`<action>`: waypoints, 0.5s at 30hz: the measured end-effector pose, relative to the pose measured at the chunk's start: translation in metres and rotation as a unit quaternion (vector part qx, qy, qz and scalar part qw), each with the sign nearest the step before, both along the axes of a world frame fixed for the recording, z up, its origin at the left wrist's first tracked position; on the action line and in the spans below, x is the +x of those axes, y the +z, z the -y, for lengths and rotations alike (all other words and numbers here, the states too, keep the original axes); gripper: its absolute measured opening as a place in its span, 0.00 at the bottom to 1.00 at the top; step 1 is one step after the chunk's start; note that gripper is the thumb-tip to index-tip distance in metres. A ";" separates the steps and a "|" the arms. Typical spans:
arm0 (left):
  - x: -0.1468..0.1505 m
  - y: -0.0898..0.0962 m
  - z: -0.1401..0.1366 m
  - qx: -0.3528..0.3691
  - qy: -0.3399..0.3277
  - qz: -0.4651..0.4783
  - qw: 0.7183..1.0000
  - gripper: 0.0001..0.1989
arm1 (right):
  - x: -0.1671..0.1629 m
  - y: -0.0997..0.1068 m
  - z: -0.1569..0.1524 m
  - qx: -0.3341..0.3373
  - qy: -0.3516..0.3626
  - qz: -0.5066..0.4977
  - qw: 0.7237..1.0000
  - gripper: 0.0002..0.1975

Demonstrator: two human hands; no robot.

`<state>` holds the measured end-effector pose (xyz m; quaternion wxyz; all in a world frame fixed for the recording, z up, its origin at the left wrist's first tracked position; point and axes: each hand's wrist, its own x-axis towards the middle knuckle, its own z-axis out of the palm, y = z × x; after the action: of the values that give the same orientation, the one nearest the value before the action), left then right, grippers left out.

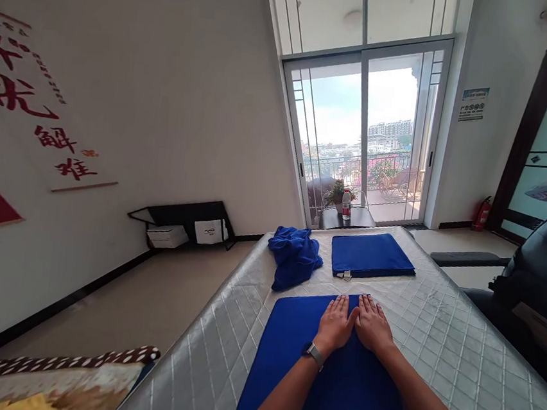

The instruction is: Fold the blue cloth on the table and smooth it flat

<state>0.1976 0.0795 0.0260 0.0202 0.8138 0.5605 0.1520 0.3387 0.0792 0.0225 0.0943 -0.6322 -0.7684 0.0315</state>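
Note:
A blue cloth [283,354] lies spread flat before me on a silver quilted cover [212,341]. My left hand [337,324] rests palm down near its far edge, fingers stretched out, a watch on the wrist. Beside it, my right hand [372,322] also lies flat on the cloth, its fingers straight. Neither hand grips anything. Just beyond them sits a neatly folded blue cloth [372,254] with a white tag at its near edge. A crumpled blue cloth [294,255] is heaped to the left of that one.
A small dark table [356,219] with a bottle [346,205] and a potted plant [337,192] stands past the far edge. On the right is a dark chair [532,275]. A patterned blanket [67,385] lies at the lower left.

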 end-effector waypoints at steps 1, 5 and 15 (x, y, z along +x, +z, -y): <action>-0.013 -0.001 0.001 0.000 0.012 -0.005 1.000 0.37 | 0.000 0.000 0.000 -0.001 -0.004 -0.006 1.000 0.33; -0.084 -0.005 0.006 -0.015 0.077 -0.026 0.997 0.40 | -0.002 0.000 -0.001 -0.003 -0.012 -0.019 1.000 0.35; -0.201 -0.001 0.022 -0.008 0.207 -0.009 0.978 0.35 | -0.002 0.005 0.005 -0.005 -0.016 -0.015 1.000 0.34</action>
<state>-0.0032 0.0571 0.0254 -0.0109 0.6811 0.7184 0.1410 0.3369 0.0741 0.0272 0.1031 -0.6444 -0.7565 0.0435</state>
